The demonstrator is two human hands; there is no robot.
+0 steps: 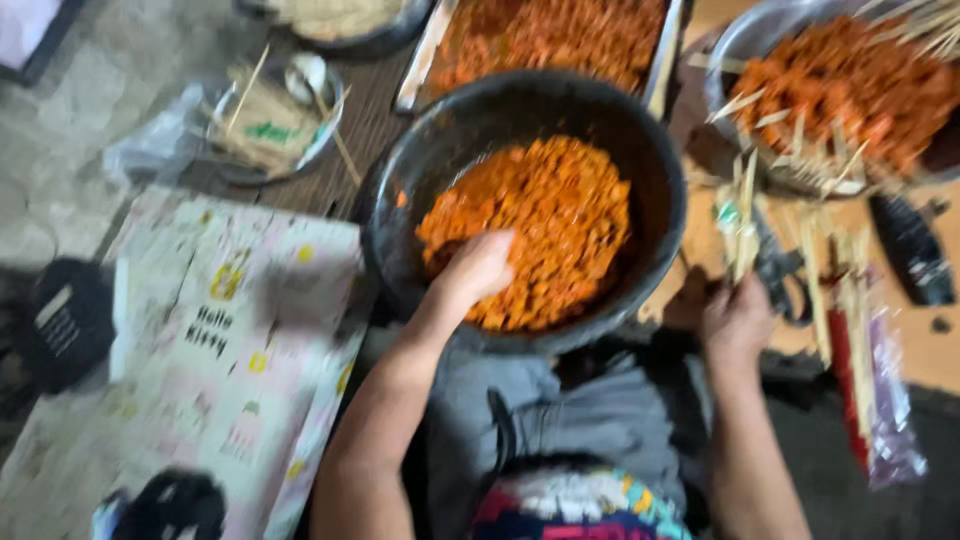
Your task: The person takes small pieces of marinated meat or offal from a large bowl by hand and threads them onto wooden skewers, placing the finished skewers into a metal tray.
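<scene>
left hand [478, 268] is dug into orange meat pieces [540, 225] in one black bowl [640, 140], grip hidden. right hand [738, 318] is closed on one skewer [745, 215]. beyond: one tray [425, 60] and one pan [730, 40] of skewered meat.

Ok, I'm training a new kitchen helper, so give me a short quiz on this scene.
1. True or false: the left hand is in the black basin.
2. What does the right hand hold?
3. The basin holds: A) rice B) orange meat pieces C) water

Key: 1 true. 2 a wooden skewer, it seems; the view is blurred. 3 B.
</scene>
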